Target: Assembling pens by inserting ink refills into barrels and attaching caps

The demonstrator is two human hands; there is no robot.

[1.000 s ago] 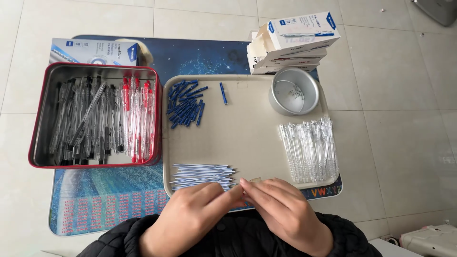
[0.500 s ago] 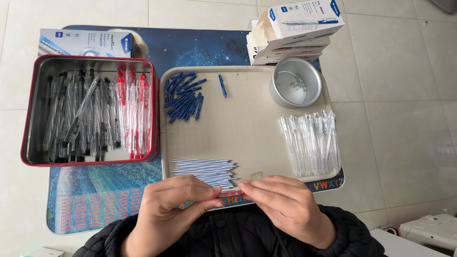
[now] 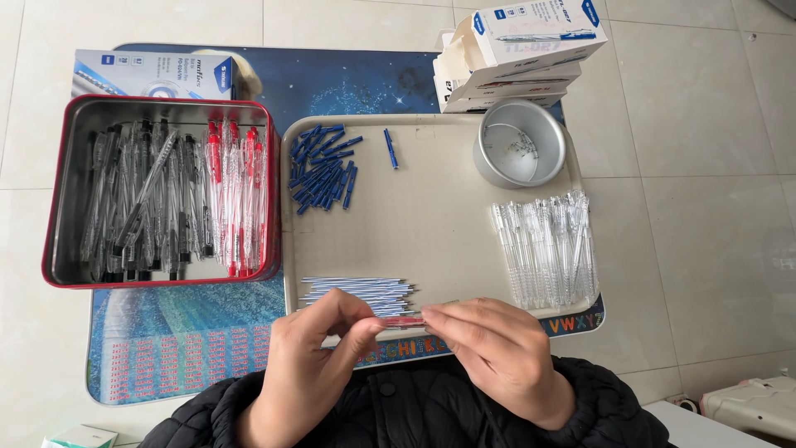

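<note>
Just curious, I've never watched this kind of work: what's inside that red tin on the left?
The red tin holds finished pens lying side by side: black ones fill most of it, red ones lie along its right side. They cover most of the bottom, so anything beneath them is hidden.

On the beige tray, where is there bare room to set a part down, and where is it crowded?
The widest bare patch on the tray is its middle, bordered by the blue caps, the metal bowl, the clear barrels and the refills. A narrower strip lies between the caps and the refills. The near edge is crowded by both hands; the red tin is full.
</note>
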